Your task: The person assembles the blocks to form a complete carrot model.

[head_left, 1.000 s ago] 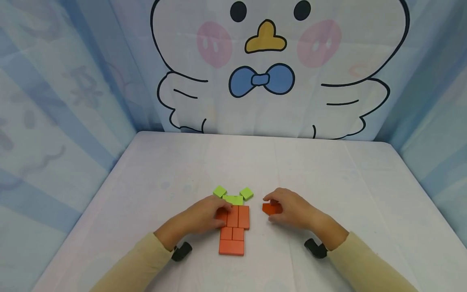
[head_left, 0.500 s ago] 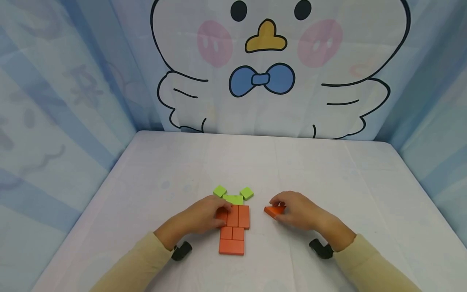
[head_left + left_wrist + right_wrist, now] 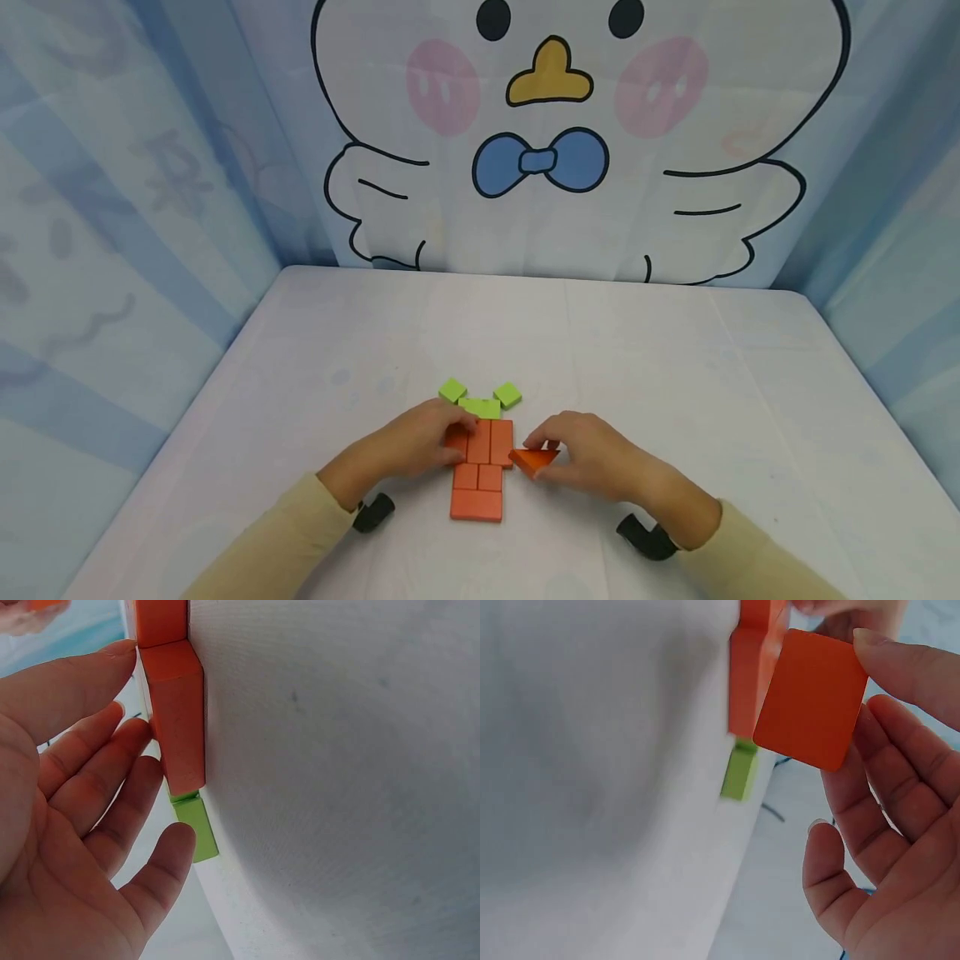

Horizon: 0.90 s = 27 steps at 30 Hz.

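An orange triangular block (image 3: 534, 460) is pinched between thumb and fingers of my right hand (image 3: 596, 454), just off the right side of the flat red block layout. In the right wrist view, a flat rectangular face of this triangular block (image 3: 810, 697) shows. My left hand (image 3: 420, 440) rests on the upper left red block (image 3: 180, 712), its fingers loosely bent. Beside that block stand other red blocks (image 3: 501, 442), with smaller ones and a wide red block (image 3: 476, 505) below. A notched green block (image 3: 480, 408) touches the top, partly behind the left fingers.
Two small green blocks, one at the left (image 3: 452, 390) and one at the right (image 3: 507, 395), sit at the upper corners of the green piece. White cloth covers the table (image 3: 675, 367). A printed curtain (image 3: 540, 225) stands behind it.
My right hand first drew back slightly to the right, then moved left and nearer with the orange triangular block, close to the red layout. The left hand stays put.
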{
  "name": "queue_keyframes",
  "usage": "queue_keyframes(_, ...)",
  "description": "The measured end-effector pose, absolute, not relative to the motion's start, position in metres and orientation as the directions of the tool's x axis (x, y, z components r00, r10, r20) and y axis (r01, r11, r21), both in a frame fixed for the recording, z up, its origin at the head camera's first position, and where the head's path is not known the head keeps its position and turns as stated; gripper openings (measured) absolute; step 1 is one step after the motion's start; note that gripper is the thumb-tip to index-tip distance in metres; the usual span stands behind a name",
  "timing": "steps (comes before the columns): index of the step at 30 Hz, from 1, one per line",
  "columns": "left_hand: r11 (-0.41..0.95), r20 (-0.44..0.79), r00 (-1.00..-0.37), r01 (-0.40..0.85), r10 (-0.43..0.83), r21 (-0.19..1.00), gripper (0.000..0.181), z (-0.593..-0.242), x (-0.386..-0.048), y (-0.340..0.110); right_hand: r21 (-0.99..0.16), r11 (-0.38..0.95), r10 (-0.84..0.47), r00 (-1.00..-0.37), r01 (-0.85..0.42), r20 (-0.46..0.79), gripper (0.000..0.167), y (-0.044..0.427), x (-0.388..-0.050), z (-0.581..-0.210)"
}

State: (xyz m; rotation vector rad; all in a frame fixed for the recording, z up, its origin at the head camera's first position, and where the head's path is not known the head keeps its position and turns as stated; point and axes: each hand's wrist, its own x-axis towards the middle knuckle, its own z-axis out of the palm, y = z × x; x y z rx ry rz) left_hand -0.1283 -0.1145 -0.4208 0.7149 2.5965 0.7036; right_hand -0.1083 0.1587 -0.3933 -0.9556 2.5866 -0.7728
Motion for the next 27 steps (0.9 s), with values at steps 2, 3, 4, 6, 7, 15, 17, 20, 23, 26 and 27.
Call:
queue_keyframes(2, 0.746, -0.198, -0.807, 0.38, 0.556, 0.547, 0.034, -0.42, -0.129, -0.115, -0.583, 0.617, -0.684, -0.727, -0.528, -0.065, 0.026, 0.153, -0.102, -0.391)
queue_keyframes(3, 0.745, -0.197, -0.806, 0.383, 0.559, 0.546, 0.034, -0.42, -0.129, -0.115, -0.588, 0.607, -0.693, -0.718, -0.534, -0.063, 0.026, 0.15, -0.1, -0.391)
queue_keyframes(4, 0.742, -0.193, -0.804, 0.387, 0.562, 0.547, 0.034, -0.42, -0.129, -0.115, -0.593, 0.599, -0.701, -0.71, -0.538, -0.064, 0.026, 0.147, -0.097, -0.39)
queue_keyframes(6, 0.738, -0.191, -0.802, 0.39, 0.566, 0.55, 0.034, -0.421, -0.129, -0.115, -0.597, 0.582, -0.72, -0.691, -0.553, -0.062, 0.025, 0.141, -0.092, -0.39)
queue_keyframes(7, 0.736, -0.189, -0.801, 0.392, 0.568, 0.553, 0.034, -0.42, -0.129, -0.115, -0.6, 0.573, -0.729, -0.682, -0.558, -0.062, 0.026, 0.139, -0.089, -0.39)
queue_keyframes(15, 0.726, -0.182, -0.795, 0.401, 0.579, 0.558, 0.033, -0.42, -0.129, -0.115, -0.603, 0.528, -0.773, -0.633, -0.599, -0.048, 0.023, 0.121, -0.073, -0.396)
queue_keyframes(17, 0.728, -0.183, -0.797, 0.398, 0.576, 0.558, 0.033, -0.42, -0.129, -0.115, -0.598, 0.522, -0.781, -0.623, -0.608, -0.049, 0.023, 0.117, -0.07, -0.397)
queue_keyframes(20, 0.73, -0.181, -0.799, 0.397, 0.573, 0.557, 0.033, -0.42, -0.129, -0.115, -0.573, 0.514, -0.797, -0.602, -0.638, -0.044, 0.023, 0.11, -0.066, -0.399)
queue_keyframes(23, 0.726, -0.173, -0.799, 0.403, 0.576, 0.557, 0.033, -0.42, -0.13, -0.116, -0.537, 0.511, -0.812, -0.581, -0.672, -0.045, 0.025, 0.105, -0.064, -0.402)
queue_keyframes(26, 0.718, -0.161, -0.797, 0.411, 0.583, 0.562, 0.032, -0.42, -0.129, -0.116, -0.511, 0.51, -0.82, -0.57, -0.692, -0.046, 0.026, 0.1, -0.063, -0.404)
queue_keyframes(27, 0.715, -0.159, -0.796, 0.412, 0.584, 0.564, 0.032, -0.42, -0.129, -0.116, -0.504, 0.511, -0.821, -0.568, -0.696, -0.049, 0.025, 0.098, -0.063, -0.405)
